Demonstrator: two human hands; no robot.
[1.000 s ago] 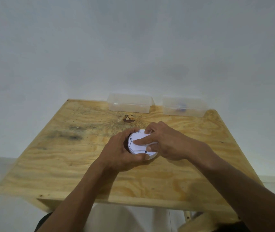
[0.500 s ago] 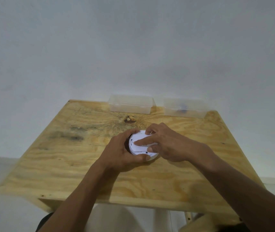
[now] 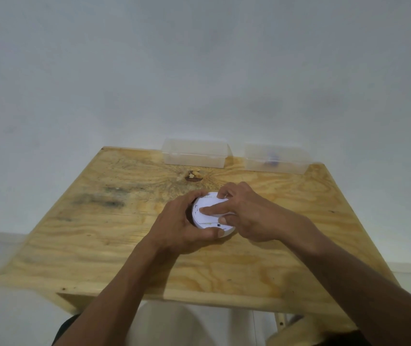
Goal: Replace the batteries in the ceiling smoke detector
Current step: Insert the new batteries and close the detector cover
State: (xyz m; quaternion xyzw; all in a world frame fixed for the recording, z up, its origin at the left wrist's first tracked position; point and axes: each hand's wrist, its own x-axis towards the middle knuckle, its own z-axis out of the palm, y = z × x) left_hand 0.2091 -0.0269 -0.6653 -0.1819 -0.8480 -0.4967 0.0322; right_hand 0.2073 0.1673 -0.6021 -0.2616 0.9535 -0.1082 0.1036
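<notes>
A round white smoke detector [image 3: 208, 219] lies on the wooden table [image 3: 99, 245], a little past its middle. My left hand [image 3: 182, 226] grips its left side, with the thumb curled along the near rim. My right hand [image 3: 246, 213] holds the right side, its index finger stretched flat across the white top face and other fingers curled over the far edge. Most of the detector's rim is hidden by both hands.
Two clear plastic boxes stand at the table's far edge against the white wall: one [image 3: 195, 156] at the centre, another [image 3: 275, 158] to its right with a small dark blue item inside. A dark knot [image 3: 194, 176] marks the wood.
Both hands stay on the detector; the grip and position look nearly the same, with only a slight shift of the view.
</notes>
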